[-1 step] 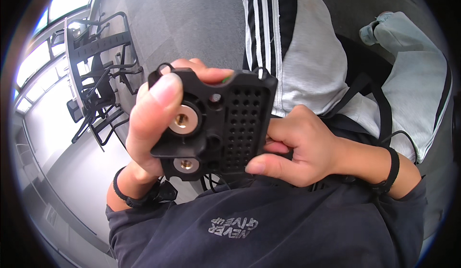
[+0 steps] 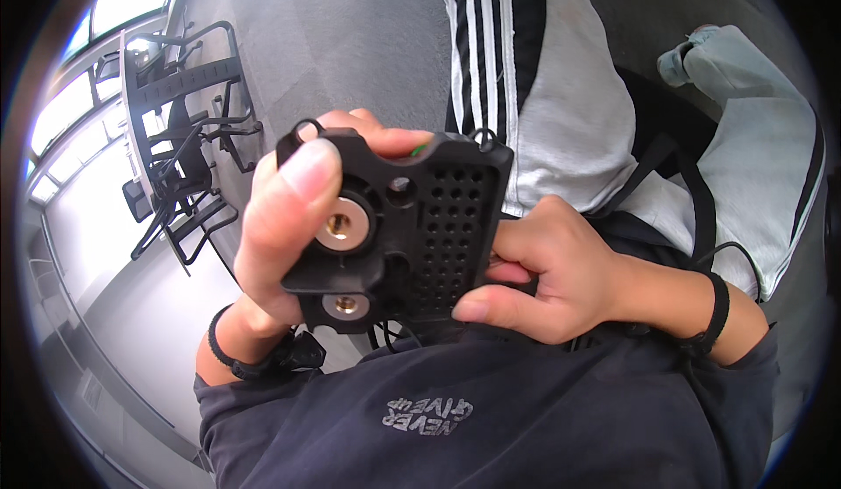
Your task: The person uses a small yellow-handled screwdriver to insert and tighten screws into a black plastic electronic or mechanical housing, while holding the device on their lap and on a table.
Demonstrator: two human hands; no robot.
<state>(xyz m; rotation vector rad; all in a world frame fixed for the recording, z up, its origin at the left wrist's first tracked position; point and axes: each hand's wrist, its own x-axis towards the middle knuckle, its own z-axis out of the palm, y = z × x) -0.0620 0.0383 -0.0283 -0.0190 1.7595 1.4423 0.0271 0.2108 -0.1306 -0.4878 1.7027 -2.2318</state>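
Observation:
A black plastic housing (image 2: 413,244) is held up in front of my dark shirt, its face turned toward me. On its left half sit two round metal threaded inserts, an upper one (image 2: 343,225) and a lower one (image 2: 347,305). A grid of small round holes fills the right half. My left hand (image 2: 273,226) is closed round the left side, thumb across the front and fingers behind the top edge. A bit of green shows by those fingertips. My right hand (image 2: 561,270) grips the lower right edge with the thumb in front; its other fingers are partly hidden.
Legs in light grey striped trousers (image 2: 578,103) lie beyond the housing, with a pale shoe (image 2: 674,64) at far right. A black strap (image 2: 696,191) and thin cable run beside them. Black-framed chairs (image 2: 188,138) stand on the left, by grey floor (image 2: 324,42).
The housing and both hands have shifted very slightly to the right. The grip of each hand is unchanged.

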